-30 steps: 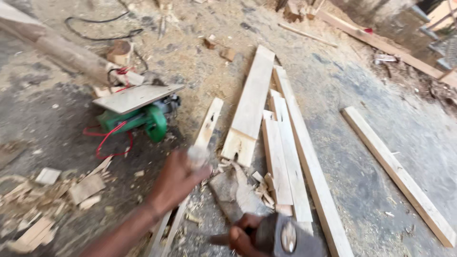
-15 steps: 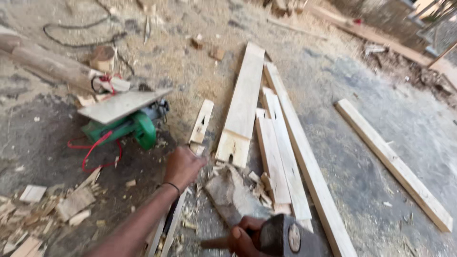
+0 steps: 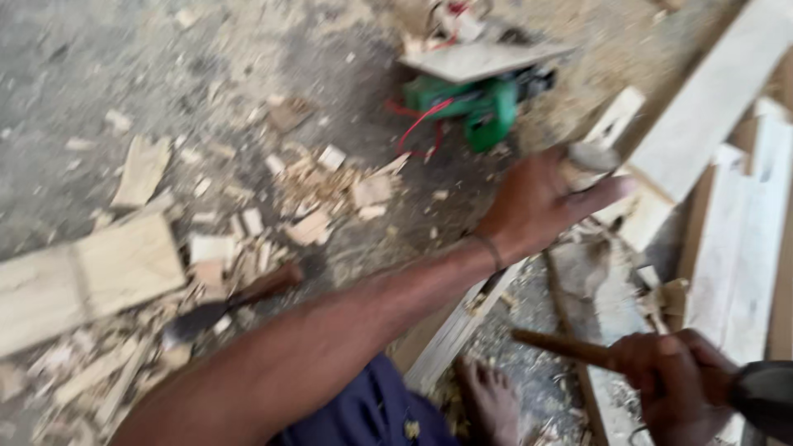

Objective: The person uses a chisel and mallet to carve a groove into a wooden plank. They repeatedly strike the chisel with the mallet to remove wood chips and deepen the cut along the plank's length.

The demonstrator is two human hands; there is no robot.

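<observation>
My left hand reaches out over the ground, its fingers closed round a small pale piece of wood, with the forefinger stretched out to the right. It hovers just left of the pale planks. At the bottom right my right hand grips a hammer by its brown wooden handle; the dark head is at the frame's edge. The picture is blurred, so the exact shape of the held piece is unclear.
A green power tool with a red cord lies beyond my left hand, a flat board resting on it. A wooden-handled hand tool lies among chips and offcuts. A thick block sits left. My bare foot is below.
The view has swung left and closer to the ground. My left hand has risen and reached further right with the pale piece. The hammer stays in my right hand at the lower right.
</observation>
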